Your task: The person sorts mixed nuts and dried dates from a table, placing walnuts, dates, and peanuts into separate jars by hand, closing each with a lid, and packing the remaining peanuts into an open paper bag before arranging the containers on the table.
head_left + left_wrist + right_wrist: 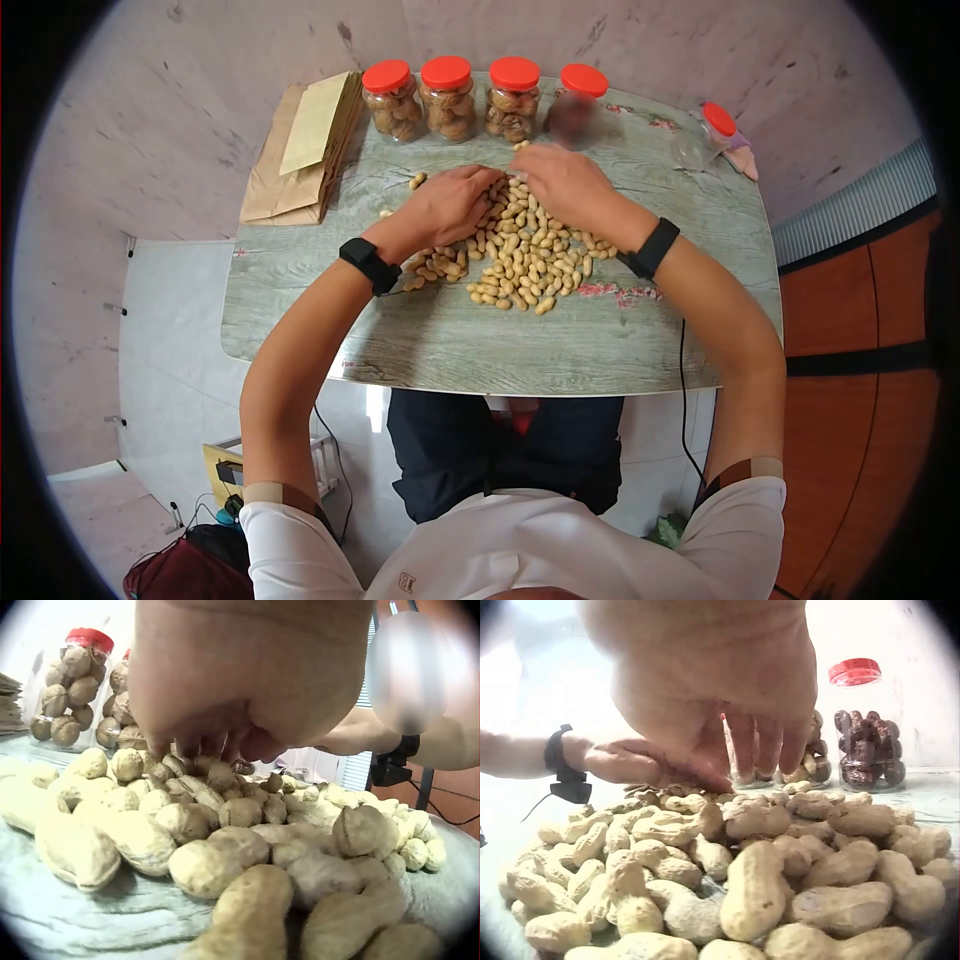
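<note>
A heap of unshelled peanuts (525, 260) is spread over the middle of the table. My left hand (452, 205) rests on the heap's far left side, fingers pointing toward the right hand. At the heap's far edge, my right hand (572, 185) reaches down with fairly straight fingers (769, 746). The fingertips of both hands come close together among the peanuts. From the left wrist view, the left hand (247, 675) arches over the peanuts (210, 862), its fingertips partly hidden behind them.
Behind the heap stand three red-lidded jars of walnuts (449, 105) and a jar of dark red dried fruit (870, 754). Brown paper bags (285, 190) lie at the left under a pale yellow sheet (315, 125). A clear red-lidded jar (695, 150) sits far right beside a pink cloth (741, 160).
</note>
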The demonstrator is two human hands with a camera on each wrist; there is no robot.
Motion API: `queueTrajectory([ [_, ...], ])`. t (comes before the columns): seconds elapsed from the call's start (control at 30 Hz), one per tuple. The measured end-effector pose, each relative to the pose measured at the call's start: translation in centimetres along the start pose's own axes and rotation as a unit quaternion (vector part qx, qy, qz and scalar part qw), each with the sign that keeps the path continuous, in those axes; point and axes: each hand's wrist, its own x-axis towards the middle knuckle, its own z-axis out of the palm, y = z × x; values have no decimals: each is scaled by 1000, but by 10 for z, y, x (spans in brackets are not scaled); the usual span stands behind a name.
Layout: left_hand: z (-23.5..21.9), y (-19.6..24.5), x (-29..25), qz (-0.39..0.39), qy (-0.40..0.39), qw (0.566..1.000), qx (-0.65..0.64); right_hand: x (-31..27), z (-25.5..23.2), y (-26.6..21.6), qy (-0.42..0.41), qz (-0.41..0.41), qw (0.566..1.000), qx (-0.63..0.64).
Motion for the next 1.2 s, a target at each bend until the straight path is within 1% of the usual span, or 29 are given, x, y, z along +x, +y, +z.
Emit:
queueTrajectory([
  [0.03,-1,1,1,-9,-2,1000,6,3,-1,5,34,17,999,-16],
  [0.07,0,1,2,-8,-2,1000,7,5,2,11,35,17,999,-17],
  [0.13,1,0,6,-19,47,999,7,10,10,19,49,48,996,-60],
  [0.17,2,-1,8,-20,49,999,8,11,14,20,50,46,996,-61],
  [0.23,6,-3,14,-9,33,999,-17,13,20,19,31,85,994,-61],
  [0.37,16,-7,27,14,56,997,-42,10,18,17,29,84,994,-68],
  [0.43,18,-8,33,33,60,997,-42,7,13,17,22,59,996,-61],
  [0.47,18,-8,35,34,60,997,-43,7,10,19,21,60,996,-61],
  [0.53,16,-6,36,39,48,996,-57,7,1,22,8,47,999,5],
  [0.57,14,-3,33,37,47,996,-59,4,-5,22,5,48,999,6],
  [0.63,8,1,18,40,111,992,35,-3,-17,24,31,107,992,58],
  [0.67,-6,4,6,24,108,993,33,-9,-21,29,-7,128,990,62],
  [0.7,-11,-3,-5,23,106,994,34,-16,-21,33,-6,127,990,65],
  [0.77,-22,-17,-31,-84,101,991,34,-30,-14,39,-35,106,991,73],
  [0.8,-24,-25,-42,-88,103,990,37,-34,-10,43,-35,101,991,75],
  [0.87,-25,-36,-56,-209,76,972,-76,-39,-5,41,-45,75,994,66],
  [0.9,-23,-40,-61,-210,76,972,-75,-40,-1,41,-45,75,994,67],
  [0.97,-24,-35,-63,-196,49,967,-153,-36,0,28,-80,56,991,87],
  [1.0,-21,-31,-63,-195,48,967,-154,-34,1,21,-80,57,991,86],
  [1.07,-19,-9,-55,-198,21,948,-247,-30,2,9,-114,47,986,108],
  [1.1,-18,-3,-52,-197,21,948,-248,-30,-1,5,-115,48,986,107],
  [1.17,-13,5,-50,-173,28,950,-260,-33,-8,-2,-75,68,988,118],
  [1.2,-12,3,-51,-169,27,943,-284,-37,-12,0,-78,70,988,117],
])
